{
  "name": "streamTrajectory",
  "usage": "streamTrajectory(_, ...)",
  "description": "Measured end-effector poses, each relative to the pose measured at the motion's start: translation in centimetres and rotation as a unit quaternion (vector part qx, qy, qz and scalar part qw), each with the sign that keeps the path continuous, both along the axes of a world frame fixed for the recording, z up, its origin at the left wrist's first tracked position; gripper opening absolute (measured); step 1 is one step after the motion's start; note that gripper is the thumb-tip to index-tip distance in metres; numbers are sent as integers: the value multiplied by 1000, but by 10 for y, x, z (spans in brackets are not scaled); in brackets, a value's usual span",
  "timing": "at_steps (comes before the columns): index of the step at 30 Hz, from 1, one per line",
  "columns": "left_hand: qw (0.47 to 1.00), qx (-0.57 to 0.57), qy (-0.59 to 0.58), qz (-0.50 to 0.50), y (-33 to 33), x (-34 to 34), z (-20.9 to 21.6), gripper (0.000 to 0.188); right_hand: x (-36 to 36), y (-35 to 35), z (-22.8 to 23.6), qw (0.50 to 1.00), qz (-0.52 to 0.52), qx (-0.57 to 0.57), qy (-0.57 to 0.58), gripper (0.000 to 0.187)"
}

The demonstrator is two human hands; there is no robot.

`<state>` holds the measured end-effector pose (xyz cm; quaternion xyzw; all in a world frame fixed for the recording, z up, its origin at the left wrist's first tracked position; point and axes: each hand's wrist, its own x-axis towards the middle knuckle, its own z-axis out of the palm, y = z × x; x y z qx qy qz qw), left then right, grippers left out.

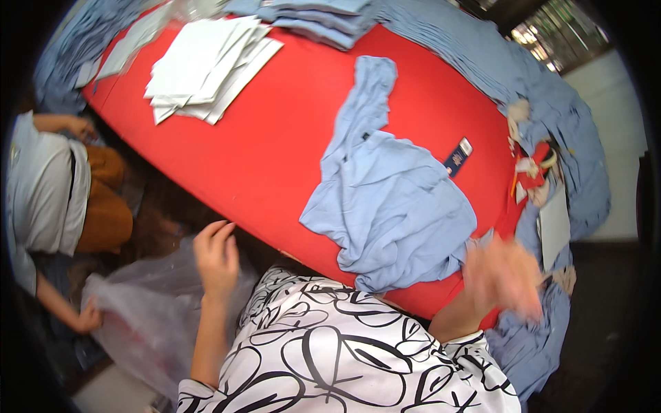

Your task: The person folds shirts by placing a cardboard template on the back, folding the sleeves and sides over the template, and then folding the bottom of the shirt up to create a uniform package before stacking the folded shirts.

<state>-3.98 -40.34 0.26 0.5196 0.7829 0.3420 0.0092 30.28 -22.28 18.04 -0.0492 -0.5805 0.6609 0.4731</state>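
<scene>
A light blue garment (392, 199), crumpled with one sleeve stretched toward the far side, lies on the red-covered table (227, 165). Beside its right edge is a dark blue tag (458, 157) with a pale end. My left hand (217, 258) is raised off the table's near edge, fingers loosely apart and nothing in them. Below it spreads a clear plastic bag (158, 296). My right hand (502, 275) is over the table's near right corner, close to the garment; motion smears its fingers, so whether it holds anything is unclear.
White cards (206, 65) are piled at the far left. Folded blue garments (320, 20) sit at the back, and more blue cloth (475, 62) lines the far and right edges. A person (51, 186) at the left grips the plastic bag with one hand (88, 316).
</scene>
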Motion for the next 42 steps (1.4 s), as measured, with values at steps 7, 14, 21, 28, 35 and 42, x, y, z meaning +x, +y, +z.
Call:
streamTrajectory(7,947,119,-73,-289,214,61,2,23,104,40,-180,660,-559,-45,-500,24)
streamTrajectory(14,951,40,-78,-295,306,95,7,20,104,36,-172,578,-634,-30,-513,16)
streamTrajectory(21,795,15,-288,-534,270,117,108,19,7,17,-64,702,-526,146,-457,49)
streamTrajectory(28,721,-25,-228,-654,233,127,110,27,23,-9,32,812,-370,155,-424,26)
streamTrajectory(35,756,-63,13,-652,236,96,13,32,122,-119,119,922,-67,364,-112,9)
streamTrajectory(42,905,335,117,-236,412,9,173,44,239,47,132,631,-733,133,-214,28)
